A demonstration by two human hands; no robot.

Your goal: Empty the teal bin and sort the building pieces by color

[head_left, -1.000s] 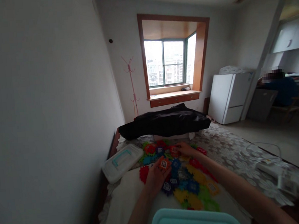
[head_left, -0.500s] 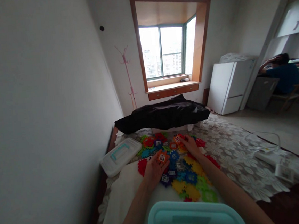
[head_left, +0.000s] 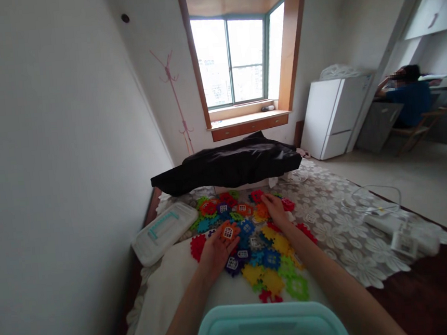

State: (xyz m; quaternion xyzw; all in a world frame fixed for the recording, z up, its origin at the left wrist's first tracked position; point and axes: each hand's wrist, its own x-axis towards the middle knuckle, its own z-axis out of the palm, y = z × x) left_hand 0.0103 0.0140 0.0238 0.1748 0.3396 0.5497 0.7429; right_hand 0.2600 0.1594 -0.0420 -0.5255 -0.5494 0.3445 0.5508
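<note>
My left hand (head_left: 214,250) is turned palm up and holds an orange gear-edged building tile (head_left: 228,231) with a white window insert. Farther forward, my right hand (head_left: 276,210) has its fingers bent down at the pile, beside a red gear-edged tile (head_left: 257,196) and an orange one (head_left: 262,212). Whether its fingertips grip a tile is hidden. Another orange tile with a white window (head_left: 243,209) lies between the hands. Purple tiles with windows (head_left: 232,264), blue (head_left: 271,258), yellow (head_left: 272,281) and green tiles (head_left: 297,286) spread nearer to me.
A turquoise bin (head_left: 267,309) stands close in front of me, with something orange inside. Its white lid (head_left: 166,234) lies at left. Black cloth (head_left: 227,164) covers something behind the tiles. A white appliance with a cord (head_left: 410,240) lies at right. A person in blue (head_left: 413,100) sits far right.
The view has shifted right and tilted down. My right hand has left the orange window tile it was touching and is by the red tile. My left hand still holds its orange tile.
</note>
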